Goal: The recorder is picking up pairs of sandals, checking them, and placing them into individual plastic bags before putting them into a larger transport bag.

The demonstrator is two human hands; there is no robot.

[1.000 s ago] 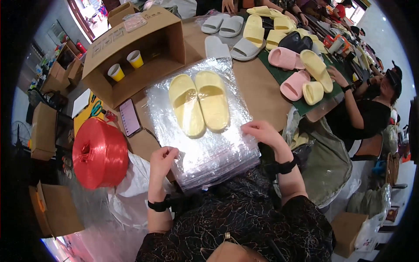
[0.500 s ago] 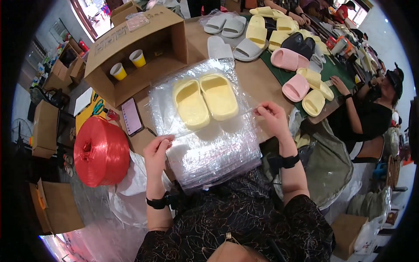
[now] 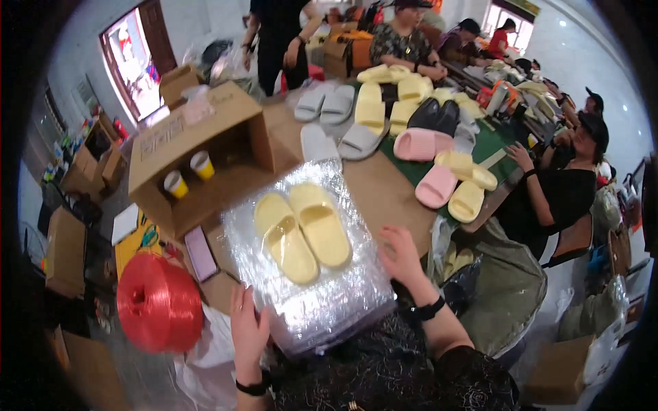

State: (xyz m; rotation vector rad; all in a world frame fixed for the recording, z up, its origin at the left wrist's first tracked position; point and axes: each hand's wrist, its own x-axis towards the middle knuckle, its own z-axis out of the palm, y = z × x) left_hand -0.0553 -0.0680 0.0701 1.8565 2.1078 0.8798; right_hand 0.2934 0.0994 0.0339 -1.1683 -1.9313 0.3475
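Note:
A pair of pale yellow slippers (image 3: 329, 236) lies side by side, toes toward me, on a stack of clear plastic bags (image 3: 339, 294). Glare on the film makes it hard to tell whether the pair is inside the top bag. At the stack's lower left edge, my left hand (image 3: 249, 329) is open, fingers stretched upward. My right hand (image 3: 403, 259) is open too, its fingers loosely spread by the right edge of the bags. Neither hand visibly grips anything.
A cardboard box (image 3: 195, 127) on its side holds two yellow cups. A phone (image 3: 200, 255) and a red twine roll (image 3: 159, 301) are at left. Grey slippers (image 3: 360, 140), pink slippers (image 3: 436, 185) and more yellow ones cover the far right. Several people are around the table.
Both hands have let go of the clear plastic edge they pinched between them, and their fingers have opened. The view has tilted up, showing more of the room and people.

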